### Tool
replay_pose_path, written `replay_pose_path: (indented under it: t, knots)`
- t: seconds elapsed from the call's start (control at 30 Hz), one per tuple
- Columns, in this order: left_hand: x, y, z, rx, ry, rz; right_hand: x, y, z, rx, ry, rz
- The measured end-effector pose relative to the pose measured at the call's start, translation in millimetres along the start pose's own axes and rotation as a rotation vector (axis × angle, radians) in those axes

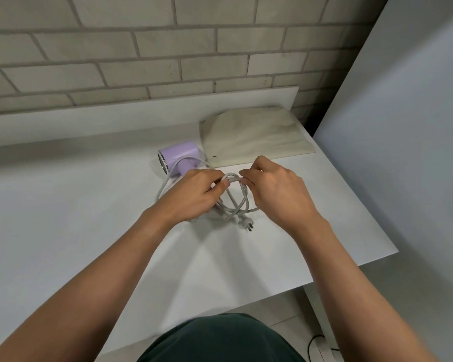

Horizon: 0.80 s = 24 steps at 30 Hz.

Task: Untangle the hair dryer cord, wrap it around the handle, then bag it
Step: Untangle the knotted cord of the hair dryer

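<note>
Cord point(237, 202) is grey and bendy, and it sits in a messy bunch of loops in the middle of the white counter point(63, 205), right between the two hands. The left hand point(191, 194) has its fingers curled and pinches the top of one loop with thumb and finger. The right hand point(275, 189) is curled too and pinches the same loop from the other side, so both hands hold the cord and nothing else. I think the cord is light and soft but a bit springy, so the loops will want to curl back. It looks best to hold it close to where two bits cross and pull gently, not yank. The plug point(247, 226) lies on the counter at the near end of the bunch. It is the hard part, and I think it has to be led back through the loops. From under the left hand the cord bends round to the purple hair dryer point(178, 158), which lies on its side just behind that hand. It looks smooth and shiny, so it may slip or roll. Its short handle point(186, 167) looks like the best place to grab it. Just beside the dryer, at the back, lies a flat cream bag point(254, 137). It looks soft and floppy, so opening it may need both hands.
</note>
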<state>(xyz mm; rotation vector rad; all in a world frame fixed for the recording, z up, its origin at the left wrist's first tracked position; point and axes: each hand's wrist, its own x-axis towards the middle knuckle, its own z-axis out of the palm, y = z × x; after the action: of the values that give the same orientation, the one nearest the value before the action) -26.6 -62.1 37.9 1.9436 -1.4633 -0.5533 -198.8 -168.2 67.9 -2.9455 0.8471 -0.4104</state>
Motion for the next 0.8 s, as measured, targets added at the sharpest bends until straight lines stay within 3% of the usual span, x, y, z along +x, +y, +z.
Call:
replay_pose_path:
  t: [0.07, 0.23, 0.37, 0.53, 0.7, 0.8]
  knots:
    - [-2.5, -2.6, -0.7, -0.035, 0.006, -0.022, -2.0, 3.1, -2.5, 0.069, 0.040, 0.025]
    - [-8.8, -0.1, -3.7, -0.016, -0.017, 0.020, -1.3, 18.3, -9.6, 0.529, 0.274, 0.178]
    - [-8.2, 0.4, -0.3, -0.028, -0.035, 0.033, -0.4, 16.4, -13.1, 0.620, 0.355, 0.208]
    - [-10.2, -2.9, 1.8, -0.009, -0.009, 0.072, 1.8, 20.2, -12.0, 0.251, 0.273, 0.256]
    - [-9.6, -4.0, 3.4, 0.079, 0.019, 0.073, 3.2, -0.6, -9.9, 0.012, -0.038, -0.041]
    - [-10.2, -3.0, 3.0, 0.125, -0.016, 0.087, 7.0, 0.0, -9.8, -0.019, -0.102, -0.062]
